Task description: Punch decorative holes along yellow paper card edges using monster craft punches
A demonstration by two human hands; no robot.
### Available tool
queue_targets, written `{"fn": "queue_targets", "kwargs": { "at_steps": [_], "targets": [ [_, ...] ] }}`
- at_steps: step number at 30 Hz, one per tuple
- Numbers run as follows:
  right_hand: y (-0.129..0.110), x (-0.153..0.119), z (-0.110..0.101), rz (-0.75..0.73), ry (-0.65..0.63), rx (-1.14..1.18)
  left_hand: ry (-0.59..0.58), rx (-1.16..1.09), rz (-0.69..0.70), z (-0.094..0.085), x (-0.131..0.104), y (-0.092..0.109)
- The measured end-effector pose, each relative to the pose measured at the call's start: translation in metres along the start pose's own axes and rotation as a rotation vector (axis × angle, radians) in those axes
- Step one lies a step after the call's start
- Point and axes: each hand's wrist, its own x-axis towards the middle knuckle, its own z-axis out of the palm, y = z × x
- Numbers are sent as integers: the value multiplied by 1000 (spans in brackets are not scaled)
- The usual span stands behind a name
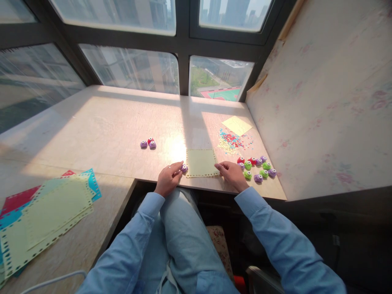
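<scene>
A pale yellow-green sheet of paper [201, 162] lies near the table's front edge, with small holes punched along its borders. At its left edge sits a small purple craft punch [184, 168], gripped in the fingers of my left hand [168, 178]. My right hand [232, 174] pinches the sheet's right edge between thumb and fingers. Just right of that hand stand several red, green and purple craft punches [258, 178]. Whether the paper is inside the held punch's slot is too small to tell.
Punched-out confetti [232, 141] is scattered at the right, beside a yellow paper square [237, 125]. Three more punches [150, 143] stand left of centre. Hole-edged coloured sheets [58, 204] overlap on the left surface, near a white cable [56, 279]. A papered wall [330, 102] bounds the right.
</scene>
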Motion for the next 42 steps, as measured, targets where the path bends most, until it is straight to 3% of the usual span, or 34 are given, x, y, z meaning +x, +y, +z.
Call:
{"fn": "queue_targets", "kwargs": {
  "at_steps": [2, 4, 7, 9, 14, 23, 31, 42],
  "targets": [
    [5, 0, 0, -189, 147, -233, -2, -16, -21, 0, 0, 3],
    [10, 1, 3, -393, 200, -368, 1, -20, -47, -1, 0, 7],
    [18, 6, 15, -696, 100, -420, 2, -29, -94, -1, 0, 14],
    [23, 10, 25, -792, 55, -426, 3, -42, -115, -1, 0, 15],
    [29, 14, 37, -795, 95, -423, -8, -70, -103, -3, 0, 14],
    [26, 7, 38, -767, 133, -435, -71, -137, -25, -11, -2, 14],
    [22, 3, 36, -755, 125, -472, -121, -61, 57, -23, -6, 13],
    [17, -2, 31, -724, 91, -469, -87, -39, 46, -22, -6, 14]
  ]
}}
